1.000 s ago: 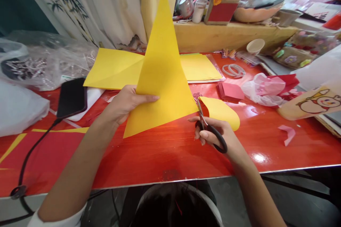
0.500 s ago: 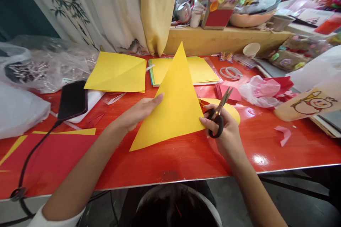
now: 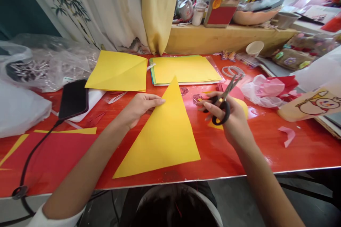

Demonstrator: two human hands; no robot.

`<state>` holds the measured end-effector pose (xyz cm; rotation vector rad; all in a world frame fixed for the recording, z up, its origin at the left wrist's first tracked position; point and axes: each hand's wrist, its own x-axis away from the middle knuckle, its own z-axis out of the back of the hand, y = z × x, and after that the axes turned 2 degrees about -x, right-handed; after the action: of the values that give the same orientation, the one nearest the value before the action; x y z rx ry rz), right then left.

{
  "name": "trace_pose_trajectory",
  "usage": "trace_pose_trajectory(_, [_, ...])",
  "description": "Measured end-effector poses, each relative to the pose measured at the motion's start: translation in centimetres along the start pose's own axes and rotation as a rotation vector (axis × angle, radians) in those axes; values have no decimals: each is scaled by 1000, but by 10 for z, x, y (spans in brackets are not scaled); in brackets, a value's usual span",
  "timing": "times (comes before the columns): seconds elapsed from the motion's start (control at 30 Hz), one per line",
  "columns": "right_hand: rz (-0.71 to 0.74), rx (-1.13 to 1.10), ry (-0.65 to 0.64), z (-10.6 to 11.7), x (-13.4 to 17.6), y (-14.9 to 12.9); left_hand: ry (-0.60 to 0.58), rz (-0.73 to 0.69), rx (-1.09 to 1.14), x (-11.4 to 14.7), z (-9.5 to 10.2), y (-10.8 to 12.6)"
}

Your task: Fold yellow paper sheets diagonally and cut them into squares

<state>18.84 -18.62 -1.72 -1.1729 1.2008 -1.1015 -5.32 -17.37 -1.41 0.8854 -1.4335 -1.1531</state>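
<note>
A large yellow paper triangle [image 3: 166,133] hangs over the near middle of the table, its tip pointing away from me. My left hand [image 3: 145,106] pinches its left edge below the tip, thumb on top. Clear of the paper on the right, my right hand [image 3: 226,113] grips black-handled scissors [image 3: 225,104], their blades pointing up and away. Another yellow paper piece [image 3: 242,107] lies partly hidden behind that hand.
Yellow sheets [image 3: 117,71] and a paper stack [image 3: 186,70] lie at the back of the red table [image 3: 266,149]. A phone [image 3: 73,99] with a cable and red paper [image 3: 50,152] are at left. A drink cup [image 3: 311,103] and pink scraps [image 3: 286,135] are at right.
The yellow triangle has come down toward me and slightly left. My right hand has let go of its right edge and moved right with the scissors.
</note>
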Motion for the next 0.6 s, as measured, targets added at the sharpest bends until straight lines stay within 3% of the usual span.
trace_pose_trajectory(0.17, [3,-13,-184,-15,-42,-8,-160,69,-115,6,-10,2])
trace_pose_trajectory(0.3, [-23,-3,-242,-28,-50,1,-214,53,-192,7,-15,0])
trace_pose_trajectory(0.5, [-85,6,-395,-33,-38,10,-94,-67,-176,1,-24,-11])
trace_pose_trajectory(0.6, [-80,4,-392,-35,-35,10,-75,-103,-139,0,-27,-15])
